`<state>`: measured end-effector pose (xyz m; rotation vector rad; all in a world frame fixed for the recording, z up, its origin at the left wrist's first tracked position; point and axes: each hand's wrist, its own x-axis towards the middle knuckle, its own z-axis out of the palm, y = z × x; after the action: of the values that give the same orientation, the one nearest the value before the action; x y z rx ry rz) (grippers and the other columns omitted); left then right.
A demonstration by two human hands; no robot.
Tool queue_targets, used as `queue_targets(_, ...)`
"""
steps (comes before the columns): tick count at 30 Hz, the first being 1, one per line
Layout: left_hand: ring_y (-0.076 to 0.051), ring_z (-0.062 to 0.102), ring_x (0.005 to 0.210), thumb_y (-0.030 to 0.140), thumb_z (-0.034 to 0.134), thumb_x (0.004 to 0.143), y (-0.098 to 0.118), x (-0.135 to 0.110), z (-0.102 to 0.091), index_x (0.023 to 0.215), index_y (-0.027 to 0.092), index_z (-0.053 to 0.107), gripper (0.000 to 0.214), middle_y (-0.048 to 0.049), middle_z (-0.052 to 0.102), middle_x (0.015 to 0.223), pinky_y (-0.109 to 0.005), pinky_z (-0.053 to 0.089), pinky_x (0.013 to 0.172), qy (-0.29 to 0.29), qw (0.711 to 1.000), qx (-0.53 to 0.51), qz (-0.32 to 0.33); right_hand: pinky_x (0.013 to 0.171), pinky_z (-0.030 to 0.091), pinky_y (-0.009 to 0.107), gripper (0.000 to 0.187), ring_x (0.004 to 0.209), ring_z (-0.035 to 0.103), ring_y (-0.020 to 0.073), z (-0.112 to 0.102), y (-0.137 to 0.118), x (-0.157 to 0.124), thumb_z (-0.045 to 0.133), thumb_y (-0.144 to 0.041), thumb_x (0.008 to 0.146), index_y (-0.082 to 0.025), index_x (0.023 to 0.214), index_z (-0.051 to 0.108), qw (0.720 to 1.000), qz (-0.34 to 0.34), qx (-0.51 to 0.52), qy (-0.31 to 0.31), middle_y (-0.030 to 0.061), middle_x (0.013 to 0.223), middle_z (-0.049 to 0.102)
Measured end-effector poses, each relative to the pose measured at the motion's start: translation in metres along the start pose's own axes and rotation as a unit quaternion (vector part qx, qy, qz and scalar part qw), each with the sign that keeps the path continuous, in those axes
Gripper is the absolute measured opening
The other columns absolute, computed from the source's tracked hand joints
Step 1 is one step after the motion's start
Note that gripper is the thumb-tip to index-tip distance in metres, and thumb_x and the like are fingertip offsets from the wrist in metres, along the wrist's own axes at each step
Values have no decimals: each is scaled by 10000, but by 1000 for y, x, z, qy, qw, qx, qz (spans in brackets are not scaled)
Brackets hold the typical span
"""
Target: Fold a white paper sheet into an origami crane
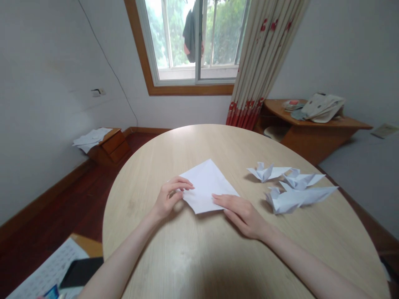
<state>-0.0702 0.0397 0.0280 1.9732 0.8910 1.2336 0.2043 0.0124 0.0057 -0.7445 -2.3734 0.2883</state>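
Round wooden table (193,143), pale top, in a white-walled room with a dark red floor (77,207). On it lies one white paper sheet (207,180), set diamond-wise with a corner pointing away from the person; all positions below refer to this sheet. Left hand (171,197): at the sheet's left corner, fingers bent, fingertips over the paper, thumb close under the index finger with a narrow gap; whether paper is pinched there, cannot tell. Right hand (240,211): at the sheet's right side, fingers extended and laid flat across it, thumb parted from them by the near edge. Right of the sheet, on the same top: three folded white paper birds (297,201), grouped closely; contact between them cannot be judged, as they overlap in view. Left of and nearer than the sheet, off the tabletop: printed paper (54,268) with a dark, phone-like slab (81,272) on it. Beyond the sheet to the left: small drawer unit (116,145) bearing loose papers (93,138). Straight beyond: window (174,41), wood-framed. Beyond to the right: pale curtain (264,58) with red pattern, then wooden desk (321,139) carrying a pale bag-like item (324,108).
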Motion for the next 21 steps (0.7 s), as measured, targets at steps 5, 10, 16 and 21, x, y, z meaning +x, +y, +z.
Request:
queue_targets(5,-236,615,958,245,438,847,-2,2,3,911,186,716,292,-80,679,994,-387,479,882,-3,998,42,-53,1005,458,407,461,1235,531,208,0,0,1,286,-407,998,-188,1269,587,997,22,1,-78,113,1361,545)
queue_targets(10,-216,572,1099,41,408,716,-15,3,5,994,199,686,423,-54,652,1110,-407,423,1014,-2,984,140,-108,1026,442,404,384,1250,517,207,6,3,1,358,-349,989,-219,1234,623,994,57,-31,-92,81,1380,526)
queue_targets(16,-196,518,1221,-9,370,729,-36,0,4,1123,174,645,515,-67,596,1280,-408,365,1092,-42,966,214,-141,1015,458,428,316,1223,544,219,12,7,-1,428,-306,975,-209,1144,678,993,70,-68,-67,89,1333,568)
queue_targets(21,-213,443,1315,94,375,862,-39,-4,5,1203,186,615,426,-72,517,1392,-430,338,1111,-94,952,256,-139,1027,449,455,317,1230,536,223,15,10,-1,413,-275,980,-203,1172,654,989,97,-102,-51,84,1273,622)
